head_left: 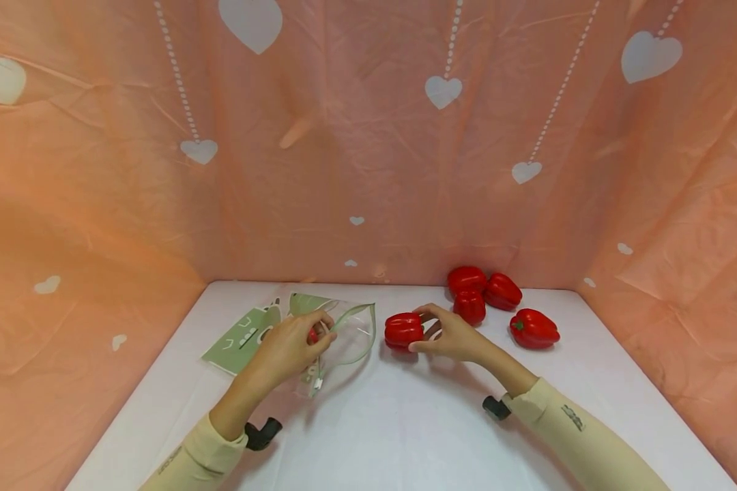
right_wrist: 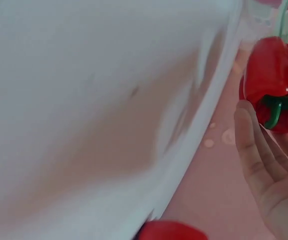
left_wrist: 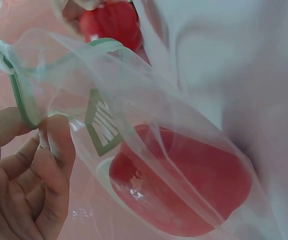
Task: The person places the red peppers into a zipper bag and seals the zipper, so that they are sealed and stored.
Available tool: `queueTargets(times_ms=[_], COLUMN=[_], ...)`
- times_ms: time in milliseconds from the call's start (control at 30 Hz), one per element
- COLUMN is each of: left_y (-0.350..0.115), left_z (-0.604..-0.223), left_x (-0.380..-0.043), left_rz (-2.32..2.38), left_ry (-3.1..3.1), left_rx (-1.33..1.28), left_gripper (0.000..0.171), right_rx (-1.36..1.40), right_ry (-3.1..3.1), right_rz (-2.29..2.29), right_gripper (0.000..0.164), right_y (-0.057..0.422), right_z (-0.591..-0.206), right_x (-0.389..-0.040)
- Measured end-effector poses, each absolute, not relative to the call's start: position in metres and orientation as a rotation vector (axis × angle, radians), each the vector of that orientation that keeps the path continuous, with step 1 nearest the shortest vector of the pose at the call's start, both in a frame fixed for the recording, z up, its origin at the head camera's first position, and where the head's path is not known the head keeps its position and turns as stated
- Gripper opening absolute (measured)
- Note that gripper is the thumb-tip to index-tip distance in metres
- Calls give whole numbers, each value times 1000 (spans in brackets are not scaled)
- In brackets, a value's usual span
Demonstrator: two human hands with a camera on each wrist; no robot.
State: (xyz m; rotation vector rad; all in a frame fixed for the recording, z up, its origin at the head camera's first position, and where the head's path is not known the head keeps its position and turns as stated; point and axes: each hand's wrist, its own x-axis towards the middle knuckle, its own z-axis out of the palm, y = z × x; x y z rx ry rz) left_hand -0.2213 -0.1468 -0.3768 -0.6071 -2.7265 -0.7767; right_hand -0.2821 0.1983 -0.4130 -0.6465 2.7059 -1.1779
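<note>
My left hand (head_left: 293,344) pinches the green-edged rim of a clear zip bag (head_left: 236,344) with a pale green printed face, at the table's left. The bag's mouth gapes towards the right. Through its clear film, the left wrist view shows a red bell pepper (left_wrist: 184,185) lying inside. To the right of the mouth, my right hand (head_left: 457,335) grips another red bell pepper (head_left: 403,331) between thumb and fingers. Its green stem (right_wrist: 274,112) faces my palm in the right wrist view. Whether this pepper touches the table is hard to tell.
Several more red bell peppers lie at the back right: three bunched together (head_left: 467,281) and a separate pepper (head_left: 534,329) nearer the right side. A white cloth covers the table (head_left: 368,423). Peach curtains (head_left: 356,170) with white hearts stand behind and at both sides.
</note>
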Motion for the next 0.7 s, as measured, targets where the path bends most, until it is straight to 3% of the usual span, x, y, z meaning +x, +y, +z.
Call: queueTargets(times_ms=[700], left_y=[-144], left_z=[-375], left_x=[-220], left_rz=[-817], left_ry=[-2752], left_rx=[-611], left_gripper=[20], right_rx=[-538], right_ry=[2465], right_rz=[-1502], right_gripper=[63], right_y=[145], right_z=[-407], right_x=[-263])
